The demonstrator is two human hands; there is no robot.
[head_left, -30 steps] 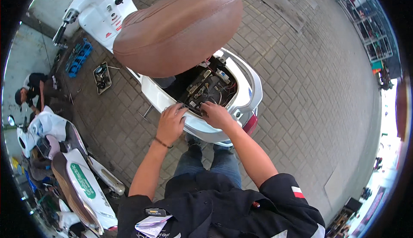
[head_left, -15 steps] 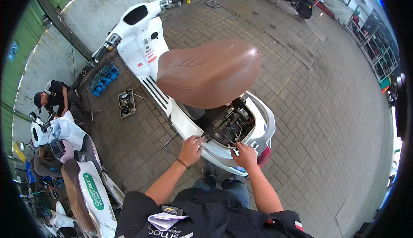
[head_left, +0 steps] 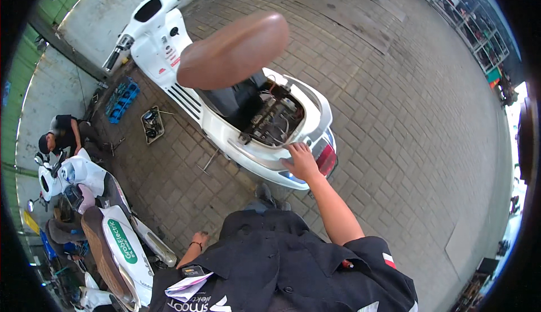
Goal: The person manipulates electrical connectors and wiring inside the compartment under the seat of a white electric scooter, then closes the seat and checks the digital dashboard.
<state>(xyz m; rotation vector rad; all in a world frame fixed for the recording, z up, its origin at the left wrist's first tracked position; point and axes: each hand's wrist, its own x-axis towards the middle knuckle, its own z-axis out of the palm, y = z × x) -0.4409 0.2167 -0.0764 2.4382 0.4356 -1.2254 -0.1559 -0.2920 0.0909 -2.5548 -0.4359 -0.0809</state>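
A white scooter (head_left: 225, 137) stands in front of me with its brown seat (head_left: 236, 50) tipped up. The open compartment (head_left: 276, 114) under the seat shows wiring and dark electrical parts. My right hand (head_left: 301, 161) rests on the white rear bodywork beside the compartment's near edge, fingers extended and thumb apart, just left of the red tail light (head_left: 326, 158). My left hand (head_left: 200, 239) hangs low at my side, away from the scooter; its fingers are too small and turned to read.
Left of the scooter lie a blue tray (head_left: 123, 102) and a small parts tray (head_left: 161, 133) with tools. A T-shaped metal tool (head_left: 208, 161) lies on the paving. Another white scooter (head_left: 121, 236) stands at left, with a person (head_left: 70, 131) crouching behind it. A metal rack (head_left: 479, 36) is far right.
My left hand has left the compartment's edge and dropped to my side. My right hand stays at the scooter's rear. The seat is tipped further up, and the view has shifted.
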